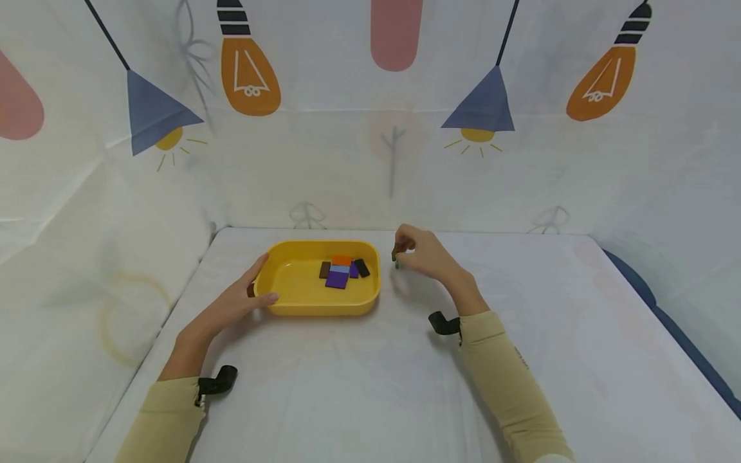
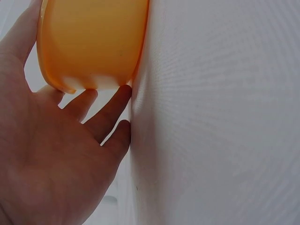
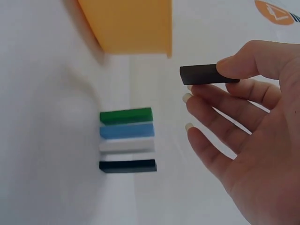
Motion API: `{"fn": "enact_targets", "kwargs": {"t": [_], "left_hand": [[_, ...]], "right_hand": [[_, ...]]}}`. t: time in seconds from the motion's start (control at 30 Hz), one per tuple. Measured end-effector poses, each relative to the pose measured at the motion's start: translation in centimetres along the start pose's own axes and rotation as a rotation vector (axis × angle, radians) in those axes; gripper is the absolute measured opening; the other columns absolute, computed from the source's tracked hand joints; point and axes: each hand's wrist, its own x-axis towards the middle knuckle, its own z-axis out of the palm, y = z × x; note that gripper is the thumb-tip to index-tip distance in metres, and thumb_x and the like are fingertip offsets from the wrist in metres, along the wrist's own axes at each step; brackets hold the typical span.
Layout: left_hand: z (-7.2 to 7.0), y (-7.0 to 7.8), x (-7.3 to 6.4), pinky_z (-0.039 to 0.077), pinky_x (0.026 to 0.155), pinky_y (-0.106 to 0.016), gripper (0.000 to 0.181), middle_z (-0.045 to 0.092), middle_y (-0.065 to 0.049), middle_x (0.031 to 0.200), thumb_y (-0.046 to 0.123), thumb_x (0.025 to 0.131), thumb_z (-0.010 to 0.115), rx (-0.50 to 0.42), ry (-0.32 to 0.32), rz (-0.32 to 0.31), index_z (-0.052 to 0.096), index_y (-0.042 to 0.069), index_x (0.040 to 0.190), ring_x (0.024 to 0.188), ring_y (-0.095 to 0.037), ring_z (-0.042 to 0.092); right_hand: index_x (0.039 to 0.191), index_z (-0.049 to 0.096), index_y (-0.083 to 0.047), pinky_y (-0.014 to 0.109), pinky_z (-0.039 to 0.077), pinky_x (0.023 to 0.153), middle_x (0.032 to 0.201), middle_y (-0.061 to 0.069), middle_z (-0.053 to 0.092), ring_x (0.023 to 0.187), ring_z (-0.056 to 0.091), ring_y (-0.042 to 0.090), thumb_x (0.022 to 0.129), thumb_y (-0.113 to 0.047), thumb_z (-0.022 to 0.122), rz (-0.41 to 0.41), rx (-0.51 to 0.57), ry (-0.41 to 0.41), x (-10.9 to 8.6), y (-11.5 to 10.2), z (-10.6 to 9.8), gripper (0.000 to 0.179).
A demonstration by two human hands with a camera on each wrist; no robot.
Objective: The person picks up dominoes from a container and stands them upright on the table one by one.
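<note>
My left hand (image 1: 234, 301) holds the left end of a yellow tray (image 1: 289, 283), its thumb at the near corner and its fingers along the end wall. Small domino-like blocks lie in the tray: a brown one (image 1: 325, 270), an orange one (image 1: 341, 260), a black one (image 1: 361, 267), with purple and light blue between. Just right of the tray, my right hand (image 1: 425, 254) pinches a dark block (image 3: 201, 74) between thumb and fingers. Below it in the right wrist view, green (image 3: 126, 116), blue (image 3: 126, 131), white (image 3: 126, 146) and black (image 3: 128, 166) blocks stand on end in a row.
A white cloth (image 1: 347, 386) covers the table. Behind it hangs a pale sheet printed with lamps and bulbs (image 1: 251, 77). A dark blue edge (image 1: 666, 315) shows past the table's right side.
</note>
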Motion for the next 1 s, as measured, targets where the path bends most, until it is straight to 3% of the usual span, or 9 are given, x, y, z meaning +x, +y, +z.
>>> {"fn": "enact_targets", "kwargs": {"t": [0.4, 1.0], "left_hand": [[0.1, 0.1, -0.2, 0.015, 0.116, -0.07, 0.097, 0.004, -0.011, 0.169, 0.044, 0.093, 0.065, 0.005, 0.0, -0.008, -0.005, 0.038, 0.159, 0.154, -0.04, 0.01], [-0.1, 0.3, -0.2, 0.014, 0.117, -0.07, 0.099, 0.002, -0.01, 0.169, 0.043, 0.092, 0.066, 0.014, -0.001, 0.006, -0.006, 0.034, 0.16, 0.154, -0.04, 0.008]], "right_hand": [[0.103, 0.059, -0.012, 0.043, 0.052, 0.086, 0.103, 0.006, 0.067, 0.097, 0.063, 0.023, 0.081, -0.012, 0.061, 0.08, -0.022, 0.044, -1.0, 2.0, -1.2, 0.022], [0.106, 0.058, -0.009, 0.041, 0.05, 0.084, 0.106, 0.01, 0.066, 0.097, 0.061, 0.026, 0.085, -0.01, 0.06, 0.106, -0.023, 0.078, -2.0, 3.3, -1.9, 0.021]]}}
